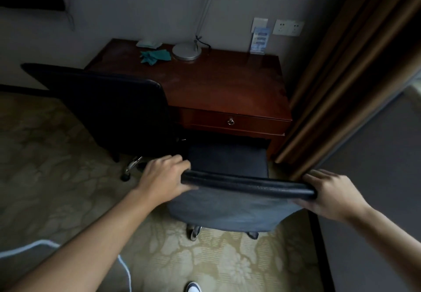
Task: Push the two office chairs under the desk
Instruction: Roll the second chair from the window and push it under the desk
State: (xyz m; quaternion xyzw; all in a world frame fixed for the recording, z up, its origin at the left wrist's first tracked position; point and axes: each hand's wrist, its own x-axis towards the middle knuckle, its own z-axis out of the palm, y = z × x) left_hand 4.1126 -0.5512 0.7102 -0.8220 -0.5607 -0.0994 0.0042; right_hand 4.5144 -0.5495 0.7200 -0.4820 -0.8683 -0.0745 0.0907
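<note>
My left hand [165, 177] and right hand [331, 192]: fingers curled over the two ends of the near chair [227, 203] backrest top, gripping it. Near chair: seat front edge just under the dark wooden surface [218, 86]. Second chair [109, 107]: left of it, backrest against the surface's left front. On the surface: lamp base [186, 51], green cloth [156, 56].

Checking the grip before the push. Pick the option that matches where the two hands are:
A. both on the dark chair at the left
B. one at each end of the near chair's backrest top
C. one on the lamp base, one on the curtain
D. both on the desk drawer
B: the left hand and the right hand each grip an end of the near chair's backrest, whose seat faces the desk.
</note>
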